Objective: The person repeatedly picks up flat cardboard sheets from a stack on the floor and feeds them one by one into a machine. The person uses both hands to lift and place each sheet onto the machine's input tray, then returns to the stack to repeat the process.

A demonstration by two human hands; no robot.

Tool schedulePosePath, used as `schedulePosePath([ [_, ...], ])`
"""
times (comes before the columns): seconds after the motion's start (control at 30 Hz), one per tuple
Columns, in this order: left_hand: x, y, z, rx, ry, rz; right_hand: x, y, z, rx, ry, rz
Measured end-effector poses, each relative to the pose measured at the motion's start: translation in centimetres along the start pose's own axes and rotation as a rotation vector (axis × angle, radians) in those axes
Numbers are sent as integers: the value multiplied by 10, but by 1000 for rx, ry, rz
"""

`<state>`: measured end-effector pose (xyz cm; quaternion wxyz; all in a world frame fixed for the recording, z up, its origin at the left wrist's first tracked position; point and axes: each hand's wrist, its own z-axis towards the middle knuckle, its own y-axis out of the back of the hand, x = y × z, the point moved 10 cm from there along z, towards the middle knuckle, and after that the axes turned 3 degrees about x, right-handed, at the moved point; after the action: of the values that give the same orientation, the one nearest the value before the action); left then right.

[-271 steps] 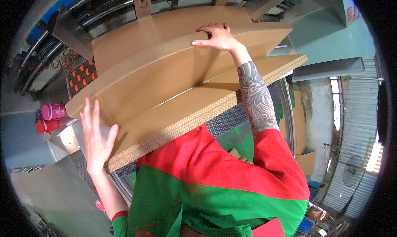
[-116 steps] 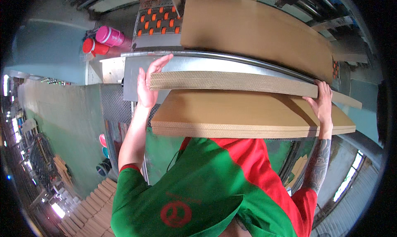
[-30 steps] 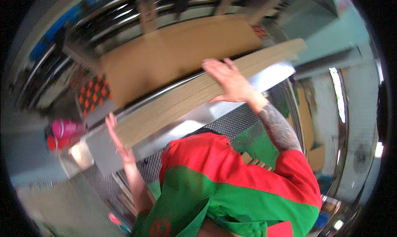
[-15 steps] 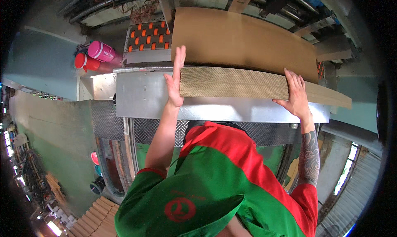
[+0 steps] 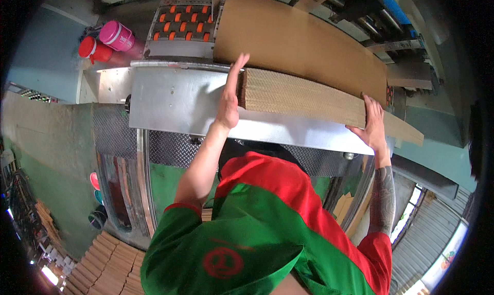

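Closest in is the person's shirt (image 5: pixel 257 233), soft green cloth with a red shoulder panel, and from it both bare forearms stretch out toward a smooth, shiny metal table (image 5: pixel 175 102). A thick stack of corrugated cardboard sheets (image 5: pixel 309 97) lies along the table's far edge, its near face showing the fine ribbed ends of many flat layers. The left hand (image 5: pixel 230 97) stands on edge, fingers straight and open, its palm pressed flat against the stack's left end. The right hand (image 5: pixel 371 124), with a tattooed forearm behind it, is spread open too, resting against the stack's near face close to its right end; neither hand is closed around anything. Under the table's near edge runs dark diamond-patterned tread plate (image 5: pixel 167 148). Beyond the stack a broad, smooth brown cardboard sheet (image 5: pixel 293 38) slopes away, beside a grey feed bed set with small orange rollers (image 5: pixel 182 25). At the table's far left corner stand a pink round container (image 5: pixel 117 35) and a red one (image 5: pixel 92 49).
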<state>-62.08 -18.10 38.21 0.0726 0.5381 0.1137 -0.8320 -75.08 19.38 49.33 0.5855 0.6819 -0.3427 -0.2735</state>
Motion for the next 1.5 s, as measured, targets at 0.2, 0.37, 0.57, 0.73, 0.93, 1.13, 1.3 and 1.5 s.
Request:
schedulePosePath([
  [0.2, 99, 17, -49, -328, 103, 155, 5, 5, -4, -62, 41, -3],
  [0.37, 151, 26, -60, -428, 133, 261, 5, 5, -2, -85, 40, 41],
  [0.57, 96, 15, -77, -464, 241, 156, -8, 42, -34, -138, 94, 129],
  [0.73, -27, -32, -37, -518, 170, -15, -166, 105, -198, -788, -295, 274],
  [0.93, -103, -99, 13, -514, 56, 40, -432, -152, -436, -1400, -1377, 665],
  [1.13, -145, -122, 3, -598, 20, 139, -382, -461, -277, -978, -1234, 2300],
  [1.3, -173, -111, -20, -691, -2, 220, -364, -448, -198, -1176, -982, 2482],
  [1.5, -184, -75, -54, -802, 14, 252, -370, -425, -185, -1330, -851, 2489],
])
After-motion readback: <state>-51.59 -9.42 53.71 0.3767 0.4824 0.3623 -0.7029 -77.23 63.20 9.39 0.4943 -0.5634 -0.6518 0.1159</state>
